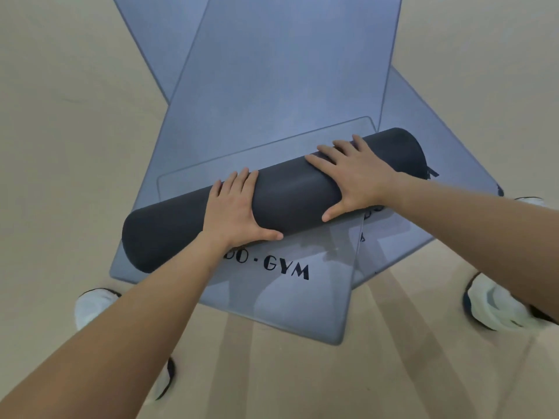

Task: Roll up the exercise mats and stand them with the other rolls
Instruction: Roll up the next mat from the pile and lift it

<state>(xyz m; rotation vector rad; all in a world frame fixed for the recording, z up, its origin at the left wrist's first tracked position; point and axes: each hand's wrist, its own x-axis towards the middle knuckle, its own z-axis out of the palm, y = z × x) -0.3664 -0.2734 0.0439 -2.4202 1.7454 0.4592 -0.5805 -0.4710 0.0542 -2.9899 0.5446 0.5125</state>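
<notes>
A dark grey roll of mat (290,189) lies slantwise across the floor in front of me, its last short flap (263,158) still flat beyond it. My left hand (234,210) presses on the roll left of its middle, fingers straight over the top and thumb on the near side. My right hand (354,175) presses on the roll's right part in the same way. Under the roll lie blue-grey flat mats (272,71), overlapping at different angles; the nearest one bears black "GYM" lettering (286,269).
A tan floor (66,116) surrounds the mats. My white shoes stand at the left (90,306) and right (493,303) of the near mat corner. Another flat mat (423,152) sticks out to the right under the roll. No standing rolls are in view.
</notes>
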